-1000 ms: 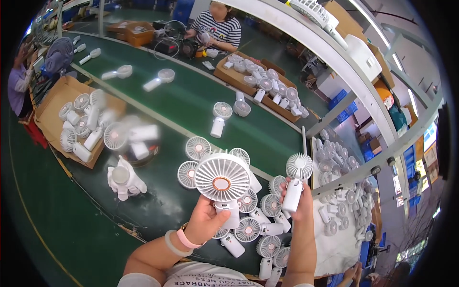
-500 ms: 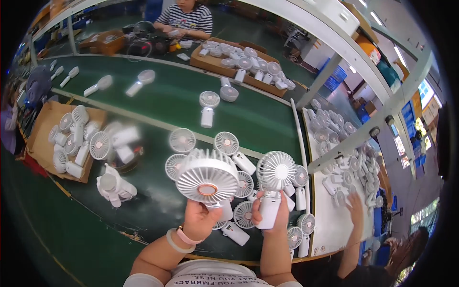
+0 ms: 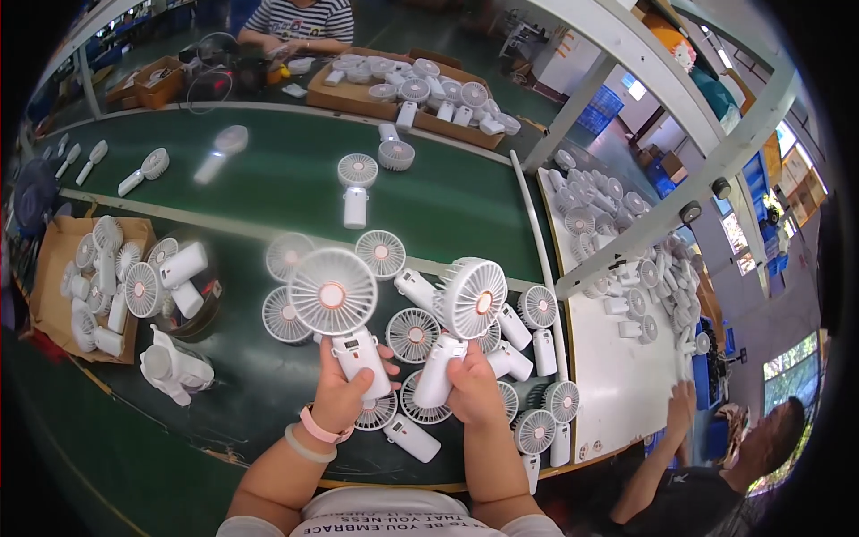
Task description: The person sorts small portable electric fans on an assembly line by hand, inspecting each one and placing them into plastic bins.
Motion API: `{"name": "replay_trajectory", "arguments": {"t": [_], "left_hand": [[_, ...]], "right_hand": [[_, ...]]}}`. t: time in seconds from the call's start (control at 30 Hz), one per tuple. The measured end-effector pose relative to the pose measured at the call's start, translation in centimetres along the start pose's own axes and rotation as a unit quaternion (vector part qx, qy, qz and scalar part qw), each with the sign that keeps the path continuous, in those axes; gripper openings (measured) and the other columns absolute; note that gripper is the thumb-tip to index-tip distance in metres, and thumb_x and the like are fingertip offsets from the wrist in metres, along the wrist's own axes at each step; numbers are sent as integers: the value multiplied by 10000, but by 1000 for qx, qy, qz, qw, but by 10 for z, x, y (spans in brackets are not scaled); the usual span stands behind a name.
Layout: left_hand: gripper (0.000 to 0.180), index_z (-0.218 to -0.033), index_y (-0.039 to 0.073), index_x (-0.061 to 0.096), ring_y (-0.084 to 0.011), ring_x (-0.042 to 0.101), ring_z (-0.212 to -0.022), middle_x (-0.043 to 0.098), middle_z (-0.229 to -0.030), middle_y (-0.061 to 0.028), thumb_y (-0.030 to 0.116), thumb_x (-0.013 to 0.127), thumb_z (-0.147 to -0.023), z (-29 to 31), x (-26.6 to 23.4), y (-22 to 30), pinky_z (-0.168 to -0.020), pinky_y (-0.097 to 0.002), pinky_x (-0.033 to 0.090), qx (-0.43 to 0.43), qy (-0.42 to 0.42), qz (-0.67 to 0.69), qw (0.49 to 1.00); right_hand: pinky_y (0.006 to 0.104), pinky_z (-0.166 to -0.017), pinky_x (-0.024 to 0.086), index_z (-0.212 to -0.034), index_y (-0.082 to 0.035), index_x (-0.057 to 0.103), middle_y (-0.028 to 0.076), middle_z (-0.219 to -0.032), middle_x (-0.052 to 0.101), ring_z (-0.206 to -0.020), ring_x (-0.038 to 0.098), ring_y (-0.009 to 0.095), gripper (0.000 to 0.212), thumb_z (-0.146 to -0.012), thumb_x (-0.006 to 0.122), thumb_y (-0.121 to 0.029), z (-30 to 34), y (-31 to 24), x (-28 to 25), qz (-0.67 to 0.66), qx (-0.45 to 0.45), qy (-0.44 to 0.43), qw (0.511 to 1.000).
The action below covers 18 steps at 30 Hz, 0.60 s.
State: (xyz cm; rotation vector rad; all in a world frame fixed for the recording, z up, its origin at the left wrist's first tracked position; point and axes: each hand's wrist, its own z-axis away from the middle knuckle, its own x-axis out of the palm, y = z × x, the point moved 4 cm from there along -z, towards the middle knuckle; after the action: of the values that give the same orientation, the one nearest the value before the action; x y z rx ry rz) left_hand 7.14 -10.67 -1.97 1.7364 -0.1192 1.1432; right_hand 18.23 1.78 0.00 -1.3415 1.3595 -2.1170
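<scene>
In my left hand (image 3: 338,394) is a white handheld fan (image 3: 360,362), its round head upright and its front toward me, with a small dark display on the handle. My right hand (image 3: 474,389) grips a second white handheld fan (image 3: 438,371) by its handle, the head turned partly to the left. Both hands are closed round the handles, above the dark green worktable. Beneath and around them lie several more white fans (image 3: 412,335), some partly hidden by my hands. One fan (image 3: 537,431) rests at the front edge, right of my right hand.
A cardboard box (image 3: 55,295) of fans stands at the left, beside a round dark container (image 3: 201,313) and a white pronged part (image 3: 174,365). Fans lie along the green conveyor belt (image 3: 286,170). A white table (image 3: 617,376) with many fans is at right, near a co-worker's hand (image 3: 682,407).
Both fans have turned: the left one's head now stands upright facing me, and the right one shows its front and has shifted left. The co-worker's hand at right has lowered.
</scene>
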Motion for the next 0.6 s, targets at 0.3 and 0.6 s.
{"name": "replay_trajectory", "arguments": {"t": [0.3, 0.6], "left_hand": [[476, -1122, 35, 361, -217, 594, -836, 557, -920, -123, -67, 590, -717, -2, -14, -10, -645, -323, 528, -18, 29, -81, 996], [374, -927, 58, 419, -249, 585, -789, 536, -836, -103, -59, 636, -646, 2, -14, -14, -690, -386, 514, -90, 22, -57, 994]], "right_hand": [[360, -841, 468, -1253, -12, 338, 128, -1147, 511, -992, 559, 227, 499, -786, 508, 36, -3, 3, 0, 48, -34, -10, 998], [329, -913, 402, -1254, 8, 347, 113, -1164, 508, -1068, 513, 194, 532, -760, 532, 77, -1, 7, 0, 84, -20, 15, 996]]}}
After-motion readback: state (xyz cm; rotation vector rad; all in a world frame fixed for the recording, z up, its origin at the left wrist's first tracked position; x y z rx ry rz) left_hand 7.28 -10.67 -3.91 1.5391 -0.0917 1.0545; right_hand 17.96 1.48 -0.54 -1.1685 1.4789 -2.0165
